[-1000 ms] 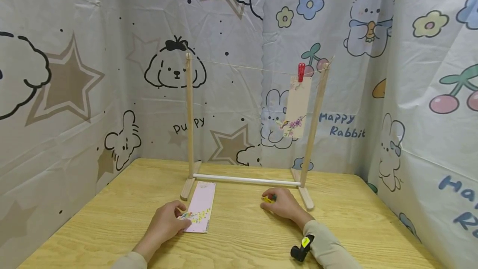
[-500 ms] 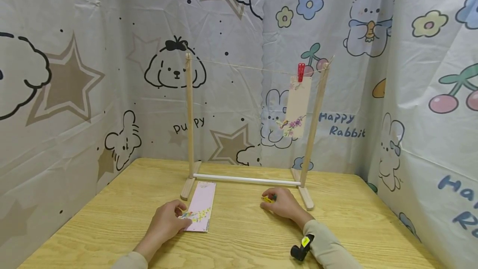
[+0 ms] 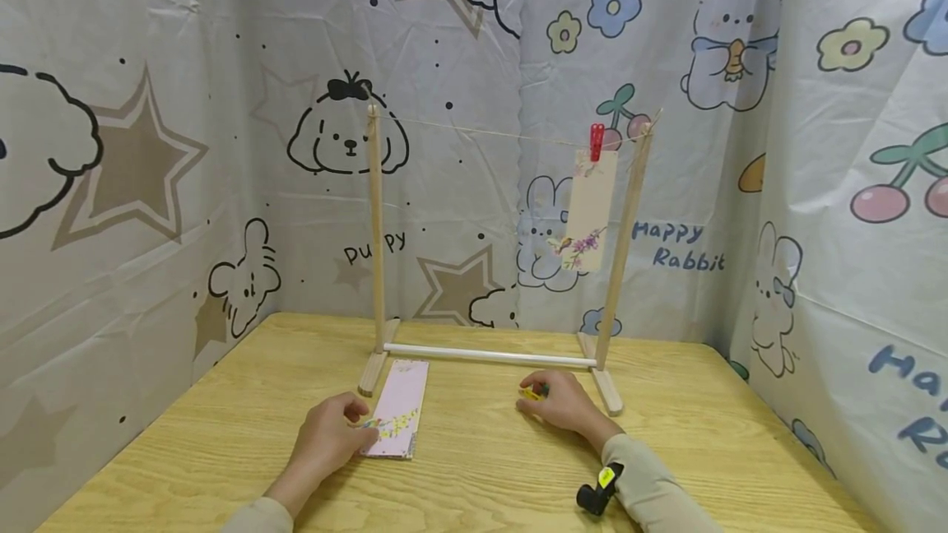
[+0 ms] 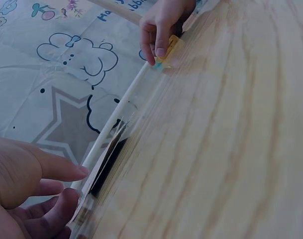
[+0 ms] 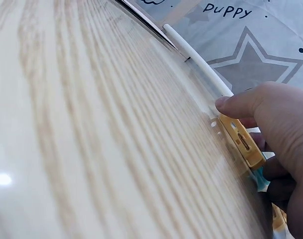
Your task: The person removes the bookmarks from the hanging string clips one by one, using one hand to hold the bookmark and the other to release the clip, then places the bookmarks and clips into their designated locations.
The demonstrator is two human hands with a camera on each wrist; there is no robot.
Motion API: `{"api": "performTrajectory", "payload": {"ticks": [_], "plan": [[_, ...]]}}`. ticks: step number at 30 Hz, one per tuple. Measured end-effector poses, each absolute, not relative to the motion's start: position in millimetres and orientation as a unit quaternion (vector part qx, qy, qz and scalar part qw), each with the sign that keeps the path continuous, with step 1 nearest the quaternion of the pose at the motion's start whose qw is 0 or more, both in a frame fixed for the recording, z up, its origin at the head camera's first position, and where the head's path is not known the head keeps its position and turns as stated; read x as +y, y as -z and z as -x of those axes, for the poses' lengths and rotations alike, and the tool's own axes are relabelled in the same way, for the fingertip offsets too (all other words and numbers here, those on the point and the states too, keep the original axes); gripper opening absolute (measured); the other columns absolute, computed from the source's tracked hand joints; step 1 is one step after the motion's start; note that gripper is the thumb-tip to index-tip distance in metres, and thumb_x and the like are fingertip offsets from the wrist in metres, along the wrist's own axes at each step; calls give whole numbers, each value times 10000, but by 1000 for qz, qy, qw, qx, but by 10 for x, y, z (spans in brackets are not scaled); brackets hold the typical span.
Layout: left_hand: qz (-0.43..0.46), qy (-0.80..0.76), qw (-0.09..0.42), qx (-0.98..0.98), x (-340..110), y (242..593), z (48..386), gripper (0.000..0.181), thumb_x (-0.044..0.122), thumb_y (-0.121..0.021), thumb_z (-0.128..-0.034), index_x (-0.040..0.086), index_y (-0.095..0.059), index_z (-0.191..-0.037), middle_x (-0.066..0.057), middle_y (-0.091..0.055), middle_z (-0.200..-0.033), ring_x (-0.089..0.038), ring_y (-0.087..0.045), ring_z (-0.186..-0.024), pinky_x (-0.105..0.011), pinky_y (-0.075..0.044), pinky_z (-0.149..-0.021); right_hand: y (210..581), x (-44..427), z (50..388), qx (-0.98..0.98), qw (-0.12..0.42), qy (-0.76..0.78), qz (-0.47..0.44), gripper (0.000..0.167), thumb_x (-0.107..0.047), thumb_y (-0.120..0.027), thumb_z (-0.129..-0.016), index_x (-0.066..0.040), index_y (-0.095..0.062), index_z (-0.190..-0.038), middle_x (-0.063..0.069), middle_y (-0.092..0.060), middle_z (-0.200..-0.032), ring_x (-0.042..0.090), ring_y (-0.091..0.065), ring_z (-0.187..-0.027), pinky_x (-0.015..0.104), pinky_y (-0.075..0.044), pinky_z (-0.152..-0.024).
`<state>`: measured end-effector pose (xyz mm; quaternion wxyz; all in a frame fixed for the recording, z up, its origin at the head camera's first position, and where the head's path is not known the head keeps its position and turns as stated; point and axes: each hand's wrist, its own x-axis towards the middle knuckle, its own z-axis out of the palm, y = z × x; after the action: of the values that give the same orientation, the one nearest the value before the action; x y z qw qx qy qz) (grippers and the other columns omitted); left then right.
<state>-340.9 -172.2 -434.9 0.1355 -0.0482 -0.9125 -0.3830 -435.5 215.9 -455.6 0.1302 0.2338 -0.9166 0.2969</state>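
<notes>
A pink bookmark-like card (image 3: 401, 401) with a bird and yellow blossoms lies on top of other cards, left of the middle of the table. My left hand (image 3: 324, 441) pinches its near left edge between thumb and fingers; in the left wrist view the cards' edges stand slightly apart. My right hand (image 3: 564, 406) holds a yellow clothespin (image 5: 242, 141) close to the tabletop. Under those fingers, a teal piece (image 5: 260, 179) and another yellow one show partly in the right wrist view. A red clothespin (image 3: 596, 143) clips a cream card (image 3: 590, 208) to the string.
A wooden stand has a left post (image 3: 377, 229), a right post (image 3: 625, 245) and a white crossbar (image 3: 489, 355). A thin string (image 3: 474, 131) runs between the post tops. Patterned curtains (image 3: 459, 39) surround the wooden table (image 3: 474, 467). A black wrist camera (image 3: 598, 492) sits on the right sleeve.
My left hand has shifted very slightly up, and the top pink card's near end has come a little away from the cards beneath. The right hand stays in place.
</notes>
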Motion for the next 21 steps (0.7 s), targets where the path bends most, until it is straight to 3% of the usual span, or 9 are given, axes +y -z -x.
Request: {"api": "performTrajectory", "payload": {"ticks": [10, 21], "plan": [[49, 379, 147, -912, -1718, 4348, 3416, 233, 135, -876, -803, 86, -700, -947, -15, -646, -920, -161, -566, -715, -375, -472, -634, 4554, 2170, 4374, -909, 135, -315, -238, 291, -294, -848, -876, -90, -783, -1074, -67, -612, -834, 138, -539, -771, 376, -458, -723], [58, 379, 183, -905, -1705, 4357, 3442, 217, 134, -880, -810, 88, -711, -937, 4, -665, -923, -167, -563, -779, -383, -484, -676, 4558, 2189, 4394, -904, 143, -316, -250, 304, -300, -842, -880, -81, -780, -1080, -89, -614, -826, 142, -557, -783, 378, -467, -730]]}}
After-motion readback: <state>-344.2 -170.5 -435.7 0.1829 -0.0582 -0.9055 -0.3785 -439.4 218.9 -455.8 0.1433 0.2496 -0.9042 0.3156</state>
